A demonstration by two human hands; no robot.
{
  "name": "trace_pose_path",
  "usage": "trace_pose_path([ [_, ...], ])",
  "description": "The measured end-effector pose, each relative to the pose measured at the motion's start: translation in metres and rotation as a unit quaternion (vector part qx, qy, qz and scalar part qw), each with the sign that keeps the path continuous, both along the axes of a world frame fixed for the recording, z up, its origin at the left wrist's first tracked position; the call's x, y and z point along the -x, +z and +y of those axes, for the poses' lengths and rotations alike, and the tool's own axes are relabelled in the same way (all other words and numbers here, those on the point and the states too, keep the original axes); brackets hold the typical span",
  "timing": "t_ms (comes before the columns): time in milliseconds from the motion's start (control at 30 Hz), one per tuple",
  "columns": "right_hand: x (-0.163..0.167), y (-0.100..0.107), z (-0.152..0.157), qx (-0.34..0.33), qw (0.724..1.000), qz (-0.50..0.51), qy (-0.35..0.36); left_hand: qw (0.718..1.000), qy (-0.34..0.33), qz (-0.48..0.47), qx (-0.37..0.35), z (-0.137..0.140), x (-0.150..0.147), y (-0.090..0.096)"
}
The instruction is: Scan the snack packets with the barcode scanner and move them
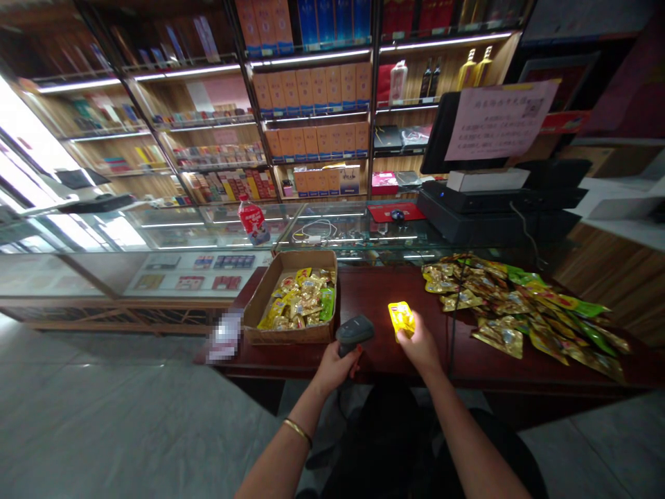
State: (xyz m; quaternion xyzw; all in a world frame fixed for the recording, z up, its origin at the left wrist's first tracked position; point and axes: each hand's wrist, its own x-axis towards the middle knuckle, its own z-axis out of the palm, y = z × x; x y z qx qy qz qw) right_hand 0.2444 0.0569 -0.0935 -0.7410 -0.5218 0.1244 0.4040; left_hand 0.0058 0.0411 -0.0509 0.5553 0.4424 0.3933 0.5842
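Note:
My left hand (335, 367) is closed round the handle of a dark grey barcode scanner (355, 331), whose head points right. In my right hand (420, 346) is a small yellow snack packet (400, 317), pinched near its lower edge and brightly lit. A gap separates the scanner from the packet, above the dark red table (371, 291). Left of the scanner stands an open cardboard box (291, 337) with several gold, yellow and green packets (301, 301) inside. To the right of my right hand lies a loose pile of similar packets (512, 301).
Behind the table runs a glass counter (208, 222) with a red bottle (253, 220), a white cable (314, 234) and a mouse (397, 215) on a red mat. A monitor (441, 132) with a pink notice stands at the back right. Stocked shelves (316, 114) line the wall.

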Motion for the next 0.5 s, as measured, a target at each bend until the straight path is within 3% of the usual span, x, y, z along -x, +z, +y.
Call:
trace_pose_path([
  [500, 0.0002, 0.0025, -0.0003, -0.012, 1.0, 0.01, 0.002, 1.0, 0.002, -0.006, -0.001, 0.003, 0.0019, -0.0093],
])
